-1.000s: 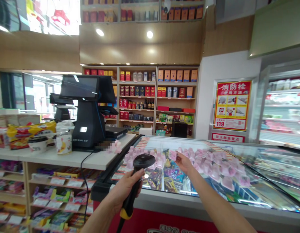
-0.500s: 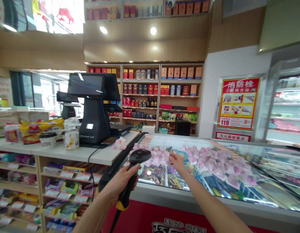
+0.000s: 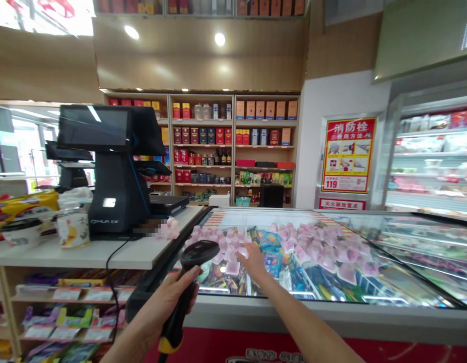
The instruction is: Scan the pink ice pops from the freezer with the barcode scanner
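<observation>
My left hand [image 3: 178, 297] is wrapped round the black and yellow handle of a barcode scanner [image 3: 200, 253], its head tilted toward the right over the freezer's near left part. Just right of the scanner, my right hand [image 3: 253, 259] reaches over the glass with thumb and fingers pinched on a small pink cup [image 3: 242, 253]. Many similar translucent pink cups [image 3: 327, 244] lie spread on the glass top of the chest freezer [image 3: 241, 216], in a small group on the left and a larger one on the right. Coloured packets show through the glass.
Left of the freezer stands a counter [image 3: 123, 254] with a checkout terminal [image 3: 114, 176], a paper cup [image 3: 73, 227] and yellow packets [image 3: 29, 206]. A few pink pieces [image 3: 172, 229] sit at its edge. Shelves of boxes [image 3: 203, 136] line the back; a refrigerated case [image 3: 433, 156] stands right.
The view has turned to the right, so the scene sits further left. My right hand has come slightly closer to the scanner, and the pink cup in its fingers shows more plainly.
</observation>
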A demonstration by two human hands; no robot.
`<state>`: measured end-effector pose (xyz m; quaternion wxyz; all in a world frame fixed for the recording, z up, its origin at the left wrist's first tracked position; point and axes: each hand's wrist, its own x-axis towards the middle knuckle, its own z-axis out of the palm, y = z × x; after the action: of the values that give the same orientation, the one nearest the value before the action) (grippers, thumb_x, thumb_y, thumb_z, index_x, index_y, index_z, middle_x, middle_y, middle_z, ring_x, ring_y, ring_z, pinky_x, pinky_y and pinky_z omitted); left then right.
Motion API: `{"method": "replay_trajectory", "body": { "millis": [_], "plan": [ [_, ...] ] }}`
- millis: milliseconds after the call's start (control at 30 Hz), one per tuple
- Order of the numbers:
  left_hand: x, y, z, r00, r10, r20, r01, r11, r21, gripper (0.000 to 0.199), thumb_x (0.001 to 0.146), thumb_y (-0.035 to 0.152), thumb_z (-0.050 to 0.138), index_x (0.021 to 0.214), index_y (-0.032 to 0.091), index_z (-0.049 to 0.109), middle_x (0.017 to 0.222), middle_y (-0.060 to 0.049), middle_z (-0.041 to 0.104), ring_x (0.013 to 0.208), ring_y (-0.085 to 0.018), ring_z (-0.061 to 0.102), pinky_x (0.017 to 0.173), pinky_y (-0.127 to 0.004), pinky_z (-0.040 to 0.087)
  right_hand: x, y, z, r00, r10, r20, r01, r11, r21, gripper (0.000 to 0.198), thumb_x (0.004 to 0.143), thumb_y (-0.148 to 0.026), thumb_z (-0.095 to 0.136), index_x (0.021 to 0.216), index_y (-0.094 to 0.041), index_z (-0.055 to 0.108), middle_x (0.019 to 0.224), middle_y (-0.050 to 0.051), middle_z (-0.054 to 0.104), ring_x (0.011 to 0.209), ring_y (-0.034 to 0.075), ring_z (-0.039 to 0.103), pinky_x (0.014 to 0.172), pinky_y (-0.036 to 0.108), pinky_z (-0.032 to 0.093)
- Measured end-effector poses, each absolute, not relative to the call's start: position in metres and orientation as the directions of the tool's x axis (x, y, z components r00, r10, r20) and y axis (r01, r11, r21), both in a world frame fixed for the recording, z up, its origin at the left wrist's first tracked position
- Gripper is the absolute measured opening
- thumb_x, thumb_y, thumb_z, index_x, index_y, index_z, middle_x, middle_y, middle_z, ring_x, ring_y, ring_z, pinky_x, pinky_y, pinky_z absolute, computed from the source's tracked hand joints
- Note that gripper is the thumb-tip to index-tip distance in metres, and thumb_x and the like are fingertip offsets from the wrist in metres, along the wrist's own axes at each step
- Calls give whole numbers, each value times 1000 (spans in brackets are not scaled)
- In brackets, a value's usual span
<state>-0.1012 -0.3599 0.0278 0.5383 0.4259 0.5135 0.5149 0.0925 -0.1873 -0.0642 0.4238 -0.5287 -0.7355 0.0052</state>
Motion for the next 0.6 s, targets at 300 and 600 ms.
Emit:
{"method": "replay_trajectory", "body": {
  "millis": [300, 600],
  "plan": [
    [-82, -333, 21, 18, 990, -137, -105, 138, 985, 34, 63, 47, 56, 73, 14, 51, 50, 3, 52, 42, -6, 43, 40, -16, 33, 210, -154, -22, 60, 965, 256, 998, -67, 18, 26, 70, -24, 46, 90, -15, 60, 90, 15, 61, 93, 28, 51, 75, 40, 35],
    [-65, -328, 28, 52, 994, -100, -110, 106, 988, 33, 64, 45, 56, 75, 15, 50, 50, 3, 51, 41, -5, 43, 41, -17, 33, 215, -152, -24, 111, 958, 264, 829, 57, -556, 23, 58, -14, 53, 79, -19, 60, 86, 8, 63, 87, 23, 56, 73, 33, 40]
  ]
}}
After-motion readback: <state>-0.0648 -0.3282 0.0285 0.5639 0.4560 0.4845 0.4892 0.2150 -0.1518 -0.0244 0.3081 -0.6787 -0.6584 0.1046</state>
